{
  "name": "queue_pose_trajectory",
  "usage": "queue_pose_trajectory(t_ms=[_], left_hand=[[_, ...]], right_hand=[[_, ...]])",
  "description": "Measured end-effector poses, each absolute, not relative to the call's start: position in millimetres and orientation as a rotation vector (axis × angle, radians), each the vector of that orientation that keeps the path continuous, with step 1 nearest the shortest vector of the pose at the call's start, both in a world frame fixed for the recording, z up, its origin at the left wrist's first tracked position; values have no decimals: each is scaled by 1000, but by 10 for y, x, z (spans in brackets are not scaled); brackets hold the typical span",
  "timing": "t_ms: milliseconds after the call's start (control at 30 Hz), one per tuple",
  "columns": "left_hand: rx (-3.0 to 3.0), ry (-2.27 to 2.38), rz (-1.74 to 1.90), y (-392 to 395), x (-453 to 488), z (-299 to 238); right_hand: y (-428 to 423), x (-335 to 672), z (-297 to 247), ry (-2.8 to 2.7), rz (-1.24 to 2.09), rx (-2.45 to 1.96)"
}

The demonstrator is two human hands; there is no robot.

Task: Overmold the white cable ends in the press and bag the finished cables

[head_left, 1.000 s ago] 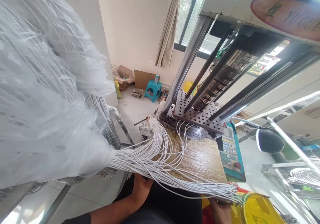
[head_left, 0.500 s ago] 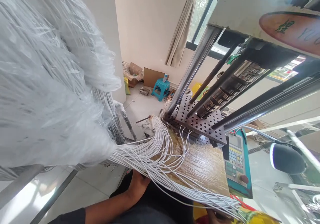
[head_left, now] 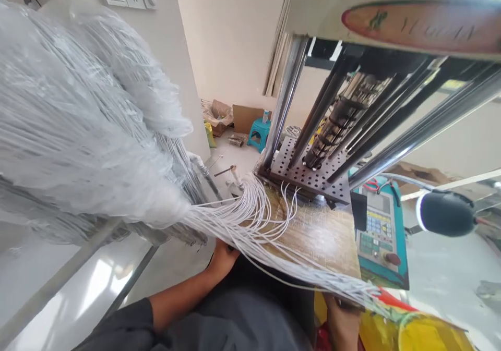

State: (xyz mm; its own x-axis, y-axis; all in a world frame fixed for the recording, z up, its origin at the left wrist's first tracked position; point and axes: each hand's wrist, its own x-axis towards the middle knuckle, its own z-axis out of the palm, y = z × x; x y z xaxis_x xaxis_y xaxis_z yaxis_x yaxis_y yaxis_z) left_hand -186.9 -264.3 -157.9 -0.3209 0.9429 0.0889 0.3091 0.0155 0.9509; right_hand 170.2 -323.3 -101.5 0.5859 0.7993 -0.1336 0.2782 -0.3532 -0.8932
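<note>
A bundle of thin white cables [head_left: 313, 273] crosses the worktable [head_left: 317, 236] and hangs over its near edge at the right. My left hand [head_left: 224, 257] is just below the cables at the table's near left side; its fingers are hidden. Low at the right, my right hand [head_left: 344, 317] is by the table's near right corner, under the cable ends. Its fingers are also out of sight, so what either hand holds cannot be made out. A few cables curve up to the perforated metal plate [head_left: 287, 155] of the press machine.
Plastic-wrapped cable hanks [head_left: 90, 132] fill the left side over metal rails. A control panel [head_left: 378, 236] and a black lamp head [head_left: 446, 213] stand at the right. Beneath the cable ends is a yellow container [head_left: 422, 333]. A blue stool [head_left: 259, 132] stands farther back.
My view has shifted, bringing the wall switches and more of my right forearm into sight. The cables lie much as before, and my left hand remains beside them.
</note>
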Motion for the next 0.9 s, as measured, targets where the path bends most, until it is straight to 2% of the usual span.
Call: queue_pose_trajectory(t_ms=[67, 133, 200, 267, 333, 400, 533, 767, 900], left_hand=[[1410, 1671, 1064, -2757, -2134, -1350], [1511, 1679, 631, -2880, -2411, -1021], [1614, 1611, 321, -2932, -2524, -635], [1816, 1509, 360, -2877, -2342, -299], [2126, 1218, 439, -2728, -1887, -99], [2397, 901, 423, -2525, -1318, -44], [2649, 689, 245, -2162, -530, -125], [2512, 566, 88, -1873, -428, -174], [2643, 555, 3, -1806, -334, -170]], right_hand=[[-3308, 1855, -960, -905, 866, -1875], [-3494, 2140, -890, -1005, 1072, -1938], [-3694, 2431, -761, -1067, 1000, -2222], [-3771, 2584, -597, -1141, 501, -2309], [-3646, 2545, -466, -1400, 179, -1991], [-3354, 2390, -412, -1679, 199, -1748], [-2787, 2189, -507, -2276, 136, -1411], [-2771, 2309, -633, -2226, 26, -1399], [-2694, 2299, -595, -2179, -4, -1396]])
